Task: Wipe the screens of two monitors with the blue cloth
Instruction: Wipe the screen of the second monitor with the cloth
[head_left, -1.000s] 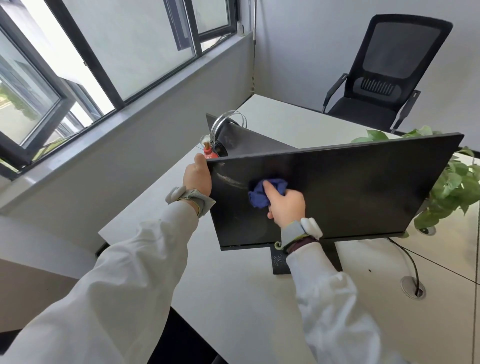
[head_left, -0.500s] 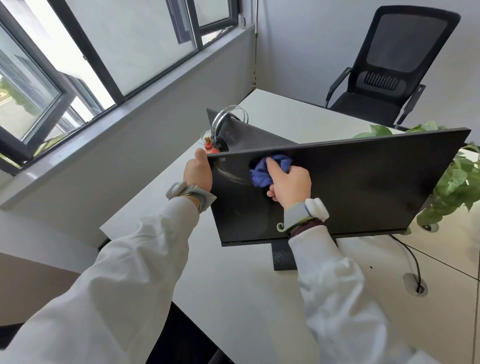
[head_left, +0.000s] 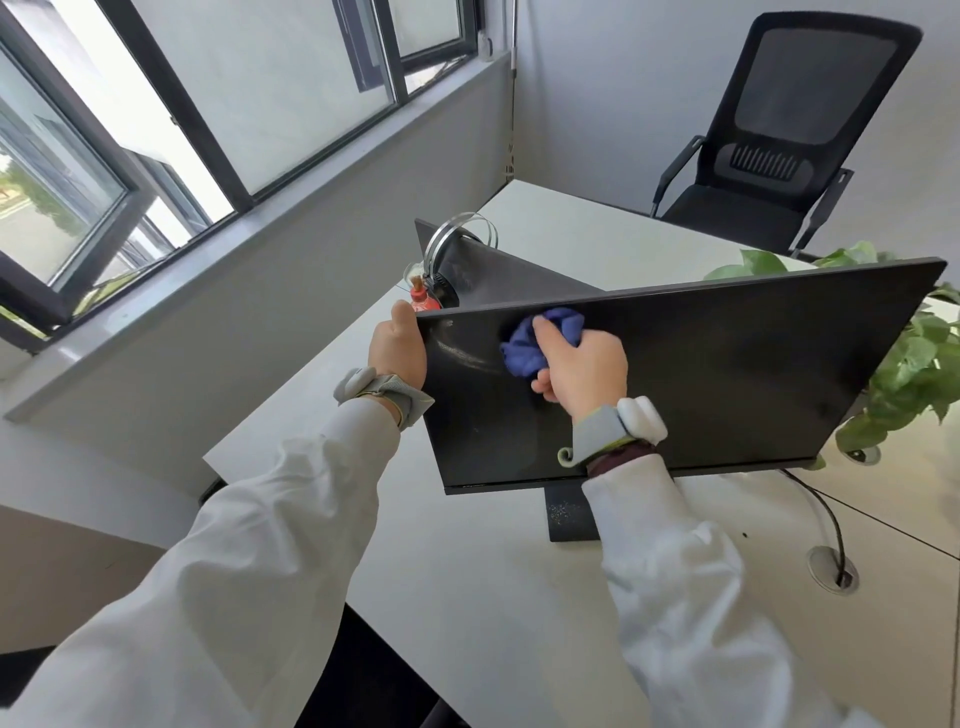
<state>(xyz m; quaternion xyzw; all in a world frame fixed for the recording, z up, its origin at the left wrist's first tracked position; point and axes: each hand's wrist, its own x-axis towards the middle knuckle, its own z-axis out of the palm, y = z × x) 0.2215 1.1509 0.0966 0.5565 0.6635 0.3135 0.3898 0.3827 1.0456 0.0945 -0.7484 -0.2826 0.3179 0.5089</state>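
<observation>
Fingers (head_left: 545, 333) of the right hand (head_left: 584, 366) are curled round the bunched blue cloth (head_left: 522, 349), pressed high on the left of the near monitor (head_left: 737, 374) (gripped at its left edge by the left hand (head_left: 397, 349)), so rightward strokes are judged due next, the far monitor (head_left: 519, 275) afterwards.

Office: desk (head_left: 498, 597), monitors (head_left: 727, 374), mesh chair (head_left: 769, 150), window (head_left: 291, 93).

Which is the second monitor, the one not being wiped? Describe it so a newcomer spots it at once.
Start at the white desk by the window. Behind the near monitor, which the right hand rubs with the blue cloth, stands the second monitor. Only it carries silver headphones on its top corner.
</observation>
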